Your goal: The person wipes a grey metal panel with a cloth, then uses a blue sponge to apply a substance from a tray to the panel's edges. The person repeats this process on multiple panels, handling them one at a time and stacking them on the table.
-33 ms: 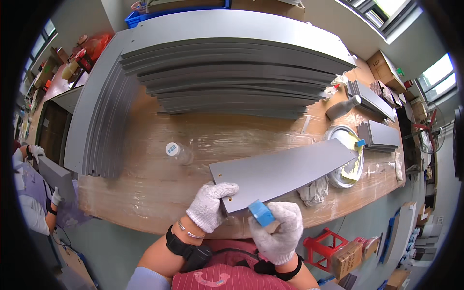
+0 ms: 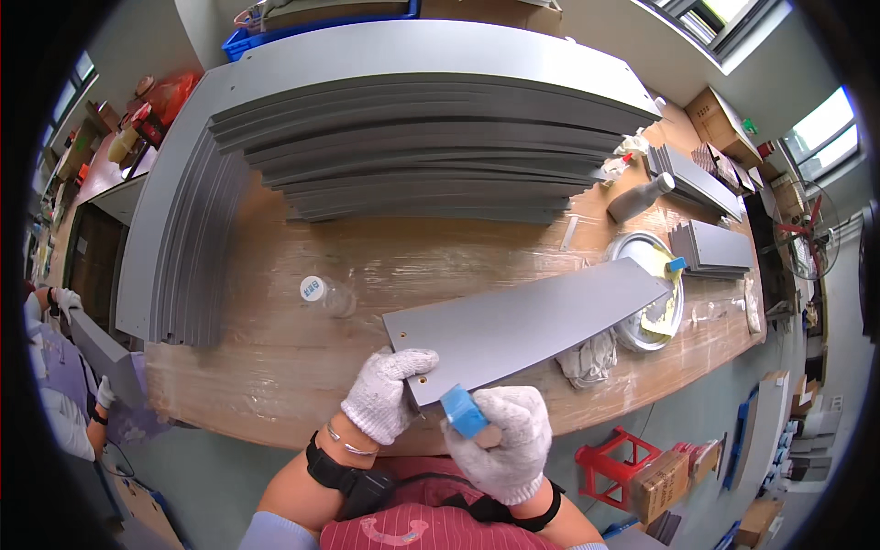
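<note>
My left hand [image 2: 383, 396], in a white knit glove, grips the near left corner of a long grey panel [image 2: 522, 321], thumb on top. Two small brass-coloured holes show near that end. In my right hand [image 2: 504, 445], also gloved, a small blue block [image 2: 465, 412] is pinched beside the panel's near edge; whether it touches is hard to tell. The panel's far right end rests over a round white lid [image 2: 639, 346] holding yellow material [image 2: 658, 323]. Another blue piece [image 2: 676, 265] lies at the lid's edge.
Tall stacks of grey panels stand at the back [image 2: 431, 55] and left [image 2: 151, 229]. A clear jar [image 2: 337, 299], grey bottle [image 2: 639, 200], crumpled white glove [image 2: 589, 359] and short panel stack [image 2: 720, 249] share the film-covered table [image 2: 247, 385]. A co-worker [image 2: 69, 385] holds a panel at left.
The whole view has shifted slightly. My right hand with the blue block has moved a little left and down, away from the panel's edge. My left hand keeps its grip.
</note>
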Motion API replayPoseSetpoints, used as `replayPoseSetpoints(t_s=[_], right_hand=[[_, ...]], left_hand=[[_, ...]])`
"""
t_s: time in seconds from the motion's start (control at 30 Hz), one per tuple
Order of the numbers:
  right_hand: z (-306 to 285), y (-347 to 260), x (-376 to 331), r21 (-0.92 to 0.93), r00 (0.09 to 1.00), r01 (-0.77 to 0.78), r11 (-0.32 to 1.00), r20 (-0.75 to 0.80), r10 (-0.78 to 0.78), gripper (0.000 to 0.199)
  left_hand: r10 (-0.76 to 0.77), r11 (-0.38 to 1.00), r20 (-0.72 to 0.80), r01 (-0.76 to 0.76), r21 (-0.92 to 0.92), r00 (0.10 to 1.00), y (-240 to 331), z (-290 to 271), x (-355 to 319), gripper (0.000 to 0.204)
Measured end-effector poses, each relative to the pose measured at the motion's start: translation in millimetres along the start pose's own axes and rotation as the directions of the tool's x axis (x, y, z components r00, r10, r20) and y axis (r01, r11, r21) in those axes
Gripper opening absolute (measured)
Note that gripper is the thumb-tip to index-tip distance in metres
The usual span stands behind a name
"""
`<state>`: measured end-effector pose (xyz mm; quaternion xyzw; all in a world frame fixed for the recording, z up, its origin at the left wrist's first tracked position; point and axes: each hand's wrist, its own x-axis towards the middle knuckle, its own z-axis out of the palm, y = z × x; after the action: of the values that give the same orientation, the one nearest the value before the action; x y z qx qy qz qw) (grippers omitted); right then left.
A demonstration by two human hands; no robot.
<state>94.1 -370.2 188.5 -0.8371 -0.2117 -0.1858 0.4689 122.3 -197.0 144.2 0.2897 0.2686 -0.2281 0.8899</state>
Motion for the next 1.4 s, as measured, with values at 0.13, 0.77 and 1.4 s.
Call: replayPoseSetpoints(t_s=[0.13, 0.77, 1.4], right_hand=[[-6.5, 11.1, 0.0, -0.024, 1.0, 0.012, 1.0, -0.024, -0.013, 0.059], [-60.4, 122.1, -14.7, -0.138, 0.955, -0.154, 0.978, -0.274, 0.112, 0.054], [-204.5, 341.3, -7.0, 0.034, 0.467, -0.652, 0.757, -0.769, 0.437, 0.037]], left_hand=[[0.014, 0.998, -0.033, -0.012, 0.054, 0.999, 5.6, 11.3, -5.6, 0.039], [0.034, 0.983, -0.224, 0.007, 0.183, 0.974, 9.9, -4.5, 10.2, 0.05], [0.025, 0.966, -0.394, 0.08, 0.248, 0.919, 1.4, -51.2, 34.3, 0.045]])
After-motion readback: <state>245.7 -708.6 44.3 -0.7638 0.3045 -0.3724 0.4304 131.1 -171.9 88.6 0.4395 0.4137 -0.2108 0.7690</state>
